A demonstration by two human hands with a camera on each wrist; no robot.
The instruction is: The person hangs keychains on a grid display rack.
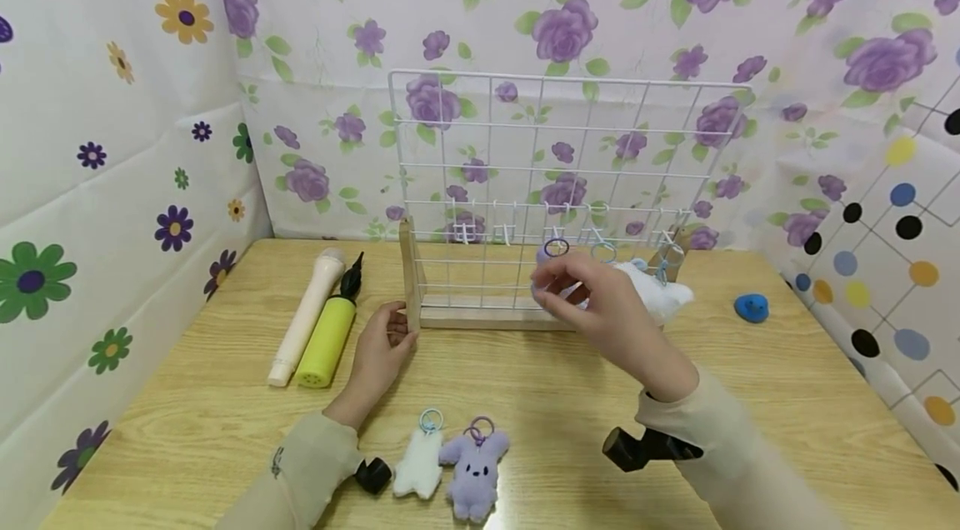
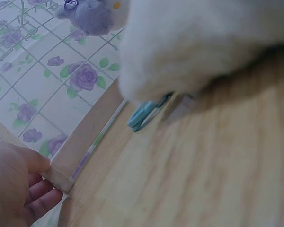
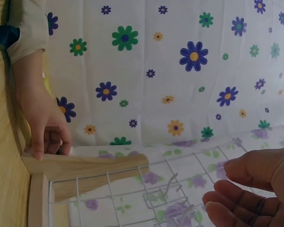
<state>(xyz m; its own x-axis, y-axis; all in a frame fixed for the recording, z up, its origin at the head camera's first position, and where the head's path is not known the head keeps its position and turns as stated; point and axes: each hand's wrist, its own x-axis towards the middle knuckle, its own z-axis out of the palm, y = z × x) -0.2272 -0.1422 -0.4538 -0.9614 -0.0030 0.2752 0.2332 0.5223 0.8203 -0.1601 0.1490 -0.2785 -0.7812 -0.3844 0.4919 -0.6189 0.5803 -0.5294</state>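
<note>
A white wire grid rack (image 1: 562, 80) stands upright on a wooden base (image 1: 487, 317). My left hand (image 1: 381, 351) holds the left wooden foot (image 1: 411, 276), thumb on one side and curled fingers on the other. In front of the grid's right half is my right hand (image 1: 600, 305); in the right wrist view its thumb and fingers are apart with nothing between them. Partly hidden behind it, a purple plush keychain (image 2: 92, 19) hangs by a purple ring (image 1: 557, 247). Farther right hangs a white plush keychain (image 1: 660, 297) with blue rings.
White hooks (image 1: 465, 234) sit on the grid's left. A white plush keychain (image 1: 420, 463) and a purple bunny keychain (image 1: 474, 476) lie at the front. Left are a pale pink cylinder (image 1: 307, 317) and a yellow-green pump (image 1: 327, 338). A small blue object (image 1: 752, 307) lies right.
</note>
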